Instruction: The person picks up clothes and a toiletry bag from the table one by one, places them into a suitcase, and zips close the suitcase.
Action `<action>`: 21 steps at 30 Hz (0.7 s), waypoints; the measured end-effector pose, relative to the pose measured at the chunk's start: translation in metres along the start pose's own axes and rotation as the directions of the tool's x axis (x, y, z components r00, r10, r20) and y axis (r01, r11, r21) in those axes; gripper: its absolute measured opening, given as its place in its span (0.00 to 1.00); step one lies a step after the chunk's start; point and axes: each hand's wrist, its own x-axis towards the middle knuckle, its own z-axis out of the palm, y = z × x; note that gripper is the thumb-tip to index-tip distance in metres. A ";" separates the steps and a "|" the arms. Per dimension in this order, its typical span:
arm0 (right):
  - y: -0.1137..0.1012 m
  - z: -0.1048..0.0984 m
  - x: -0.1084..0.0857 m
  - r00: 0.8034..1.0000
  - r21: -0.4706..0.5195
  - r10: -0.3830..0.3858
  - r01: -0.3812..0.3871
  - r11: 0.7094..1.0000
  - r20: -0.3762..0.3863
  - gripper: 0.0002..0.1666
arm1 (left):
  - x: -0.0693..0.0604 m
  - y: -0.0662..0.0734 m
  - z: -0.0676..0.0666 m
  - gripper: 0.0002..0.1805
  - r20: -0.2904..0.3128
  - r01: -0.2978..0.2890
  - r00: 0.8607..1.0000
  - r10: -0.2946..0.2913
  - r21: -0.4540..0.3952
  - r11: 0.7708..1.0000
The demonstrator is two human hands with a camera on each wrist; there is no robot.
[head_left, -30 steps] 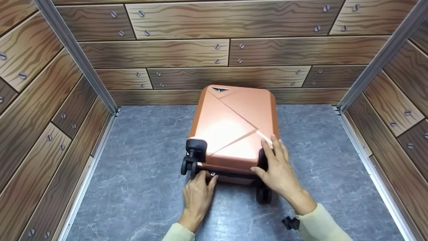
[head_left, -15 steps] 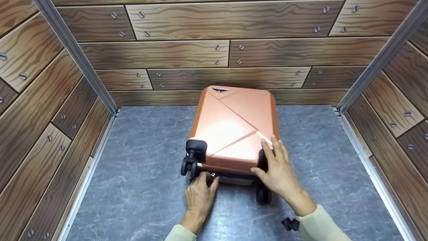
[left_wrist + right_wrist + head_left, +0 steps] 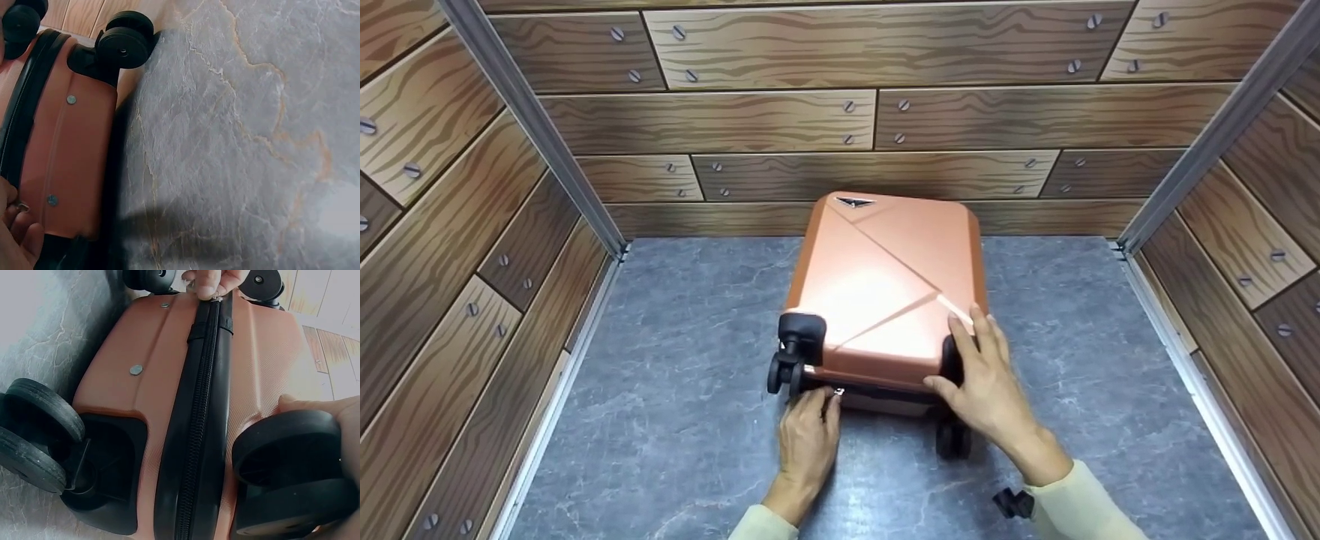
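Note:
A rose-gold hard-shell suitcase (image 3: pixel 885 277) lies flat with its wheeled end toward me. At that end, my left hand (image 3: pixel 808 439) pinches the metal zipper pull (image 3: pixel 838 391) between thumb and fingers. The right wrist view shows those fingers (image 3: pixel 209 282) on the pull, above a closed-looking run of black zipper (image 3: pixel 198 405). My right hand (image 3: pixel 986 382) rests on the near right corner with fingers extended, over the black wheel housing (image 3: pixel 951 358). Part of that upper right wheel (image 3: pixel 287 444) is hidden by the hand in the head view.
A black double wheel (image 3: pixel 787 367) sticks out at the near left corner, and a lower wheel (image 3: pixel 952 439) touches or nears the floor on the right. Grey marbled floor (image 3: pixel 682 337) surrounds the suitcase. Wood-patterned walls (image 3: pixel 780 120) stand behind and at both sides.
My left thumb has drawn in against the fingers at the zipper pull, and the hand has shifted very slightly. My right hand and the suitcase stay where they were.

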 end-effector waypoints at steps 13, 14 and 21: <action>0.002 0.001 -0.001 1.000 0.009 0.001 -0.001 1.000 0.006 0.56 | 0.005 -0.017 -0.017 0.11 0.067 -0.025 0.998 0.020 0.075 0.997; 0.002 0.001 -0.001 1.000 0.006 0.002 -0.002 1.000 0.004 0.55 | 0.006 -0.019 -0.019 0.10 0.060 -0.016 0.998 0.011 0.075 0.997; 0.001 0.000 -0.001 0.999 -0.004 0.022 -0.022 1.000 0.025 0.56 | 0.008 -0.036 -0.026 0.07 -0.001 0.003 1.000 -0.003 0.061 0.998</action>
